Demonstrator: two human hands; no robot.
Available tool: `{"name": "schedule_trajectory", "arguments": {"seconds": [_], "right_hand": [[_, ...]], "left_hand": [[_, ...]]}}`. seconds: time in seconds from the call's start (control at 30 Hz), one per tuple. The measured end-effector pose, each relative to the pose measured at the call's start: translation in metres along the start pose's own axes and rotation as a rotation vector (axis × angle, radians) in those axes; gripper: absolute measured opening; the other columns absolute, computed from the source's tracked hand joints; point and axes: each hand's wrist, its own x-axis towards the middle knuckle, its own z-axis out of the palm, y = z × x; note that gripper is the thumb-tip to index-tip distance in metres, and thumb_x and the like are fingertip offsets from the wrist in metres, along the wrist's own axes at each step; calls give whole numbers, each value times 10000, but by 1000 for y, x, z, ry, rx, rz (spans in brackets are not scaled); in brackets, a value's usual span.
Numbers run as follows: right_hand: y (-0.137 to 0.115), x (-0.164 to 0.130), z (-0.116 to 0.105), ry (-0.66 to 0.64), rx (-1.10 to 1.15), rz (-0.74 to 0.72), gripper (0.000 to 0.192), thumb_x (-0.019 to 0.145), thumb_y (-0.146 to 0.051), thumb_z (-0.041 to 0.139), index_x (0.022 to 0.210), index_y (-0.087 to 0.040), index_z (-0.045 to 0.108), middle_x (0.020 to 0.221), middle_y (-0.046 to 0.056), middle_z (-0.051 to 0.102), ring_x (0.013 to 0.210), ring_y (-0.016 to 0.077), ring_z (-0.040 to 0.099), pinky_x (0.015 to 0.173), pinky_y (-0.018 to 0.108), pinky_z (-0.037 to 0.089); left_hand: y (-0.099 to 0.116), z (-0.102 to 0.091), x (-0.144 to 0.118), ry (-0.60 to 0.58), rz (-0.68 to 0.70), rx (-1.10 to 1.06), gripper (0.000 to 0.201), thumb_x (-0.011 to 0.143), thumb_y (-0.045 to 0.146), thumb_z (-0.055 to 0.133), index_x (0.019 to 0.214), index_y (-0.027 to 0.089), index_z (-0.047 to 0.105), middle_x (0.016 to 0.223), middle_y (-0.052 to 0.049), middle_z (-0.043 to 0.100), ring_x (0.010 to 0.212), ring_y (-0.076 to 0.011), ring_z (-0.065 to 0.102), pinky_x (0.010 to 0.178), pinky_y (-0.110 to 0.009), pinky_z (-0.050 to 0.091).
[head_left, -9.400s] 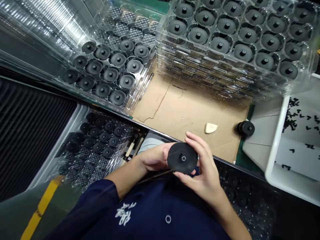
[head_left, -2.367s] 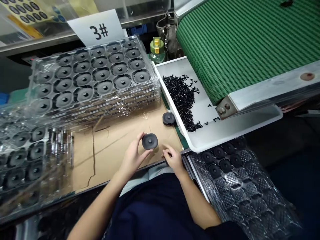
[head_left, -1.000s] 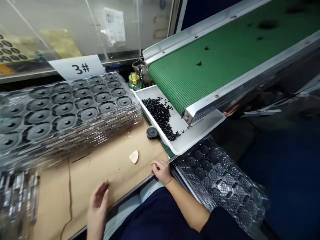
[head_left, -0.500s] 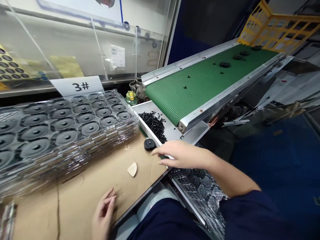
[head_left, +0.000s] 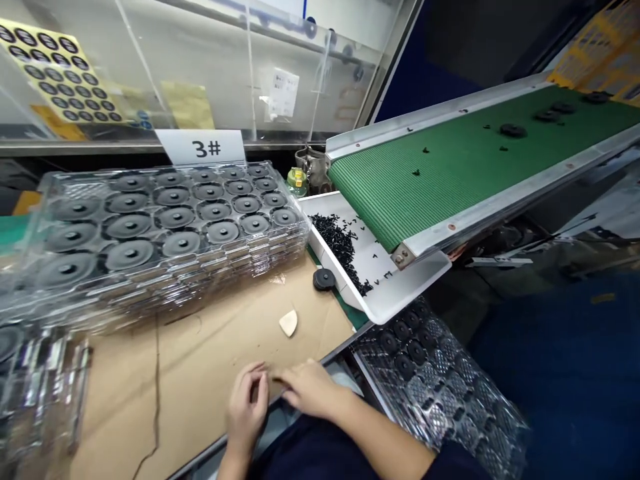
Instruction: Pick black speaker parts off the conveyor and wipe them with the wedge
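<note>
My left hand (head_left: 247,404) is just above the cardboard near the bench's front edge, its fingers curled in towards the thumb. Close beside it, my right hand (head_left: 313,390) points its closed fingertips at the left fingertips. Whatever may be between the fingers is too small or hidden to make out. Ahead of the hands, a cream wedge-shaped piece (head_left: 289,323) lies on the cardboard (head_left: 215,353). A round black part (head_left: 324,279) sits farther off, beside the white tray (head_left: 385,308), which holds a pile of small black pieces (head_left: 340,243).
Stacked clear blister trays (head_left: 200,250) with black discs stand at the left, behind them a "3#" sign (head_left: 203,147). A green conveyor belt (head_left: 440,160) carries black parts at the right. Below the bench edge is another blister tray (head_left: 445,387); a yellow basket (head_left: 600,50) stands behind.
My right hand has drawn back from beside the round black part and the white tray to my left hand. The view has swung left. The black part and cream piece stay put.
</note>
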Motion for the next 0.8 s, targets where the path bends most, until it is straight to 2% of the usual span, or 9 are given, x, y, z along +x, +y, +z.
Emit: {"name": "schedule_trajectory", "arguments": {"seconds": [0.1,0.23,0.33,0.43,0.5,0.57,0.67,0.8], "right_hand": [[-12,10,13,-11,21,3,553,837,-360,579,1356,-244,428,1141,100,675,1021,276,656,845,419,491],[-7,17,12,-53,28,-10,629,820,-413,593,1385,-244,376,1155,103,673,1030,283,661,821,401,508],[-8,19,10,-66,1,13,588,821,-396,595,1358,-254,402,1114,96,685,1026,277,663,829,383,502],[-21,19,15,-41,-59,102,523,827,-331,594,1318,-220,450,1065,145,682,1001,307,662,838,422,486],[-32,19,19,-18,-95,161,530,831,-278,588,1334,-196,444,1067,188,667,1009,325,650,846,450,472],[-40,20,22,0,-115,199,538,834,-223,575,1352,-185,437,1074,216,654,1024,330,638,863,466,454],[-44,21,23,26,-112,208,538,829,-171,563,1355,-167,448,1067,237,647,1031,338,626,882,487,429],[-43,14,28,69,-35,139,584,811,-130,563,1375,-103,416,1140,263,613,1082,354,592,910,519,402]], "left_hand": [[0,1,-2,63,-9,-24,83,870,240,531,850,220,609,964,-86,673,946,-228,655,842,-415,556],[-1,5,-5,134,-25,-77,72,863,215,547,884,214,616,960,-81,669,941,-218,645,859,-415,551],[-5,10,-7,200,-33,-138,103,858,239,552,915,200,628,934,-76,668,884,-203,653,818,-382,566],[-10,13,-9,274,-64,-204,193,875,262,512,1018,183,616,952,-80,654,741,-160,647,691,-322,580],[-12,12,-9,295,-92,-236,192,874,272,506,977,179,638,997,-97,646,786,-170,651,678,-315,577],[-11,10,-6,296,-120,-263,188,861,300,522,868,179,667,1021,-109,649,907,-210,648,742,-344,571],[-4,8,0,289,-171,-313,240,836,382,557,821,177,680,985,-111,669,937,-232,645,781,-364,557],[19,6,4,304,-288,-378,388,864,499,499,950,152,650,833,-87,678,685,-180,644,599,-295,533]]}}
